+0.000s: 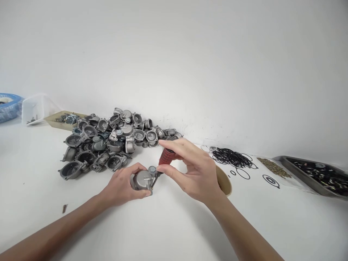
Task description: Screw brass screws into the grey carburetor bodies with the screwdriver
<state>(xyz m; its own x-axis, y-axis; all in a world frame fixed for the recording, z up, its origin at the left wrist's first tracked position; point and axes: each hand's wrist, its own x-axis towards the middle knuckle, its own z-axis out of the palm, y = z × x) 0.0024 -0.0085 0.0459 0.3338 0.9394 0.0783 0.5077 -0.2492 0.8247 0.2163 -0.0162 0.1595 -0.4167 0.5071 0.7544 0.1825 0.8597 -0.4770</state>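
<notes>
A pale wall (195, 65) rises behind the white table (174, 228), where a broad heap of metal cups (127, 129) lies at the back left. Far to the right sits a dark tray (301, 178) of small parts, and nearer the right arm a pile of black rings (231, 157). The left hand (122, 185) curls around the side of one cup (141, 180), in front of the heap, gripping it between thumb and fingers. The right hand (194, 172) pinches the red handle of a screwdriver (166, 157), its shaft slanting down to the cup's rim beside a round cap (152, 169). A tiny yellowish fleck (152, 188) shows at the tip, perhaps a screw. The step in hand looks like driving or loosening that screw; it calls for a firm left grip, the tip seated squarely, and steady turning.
</notes>
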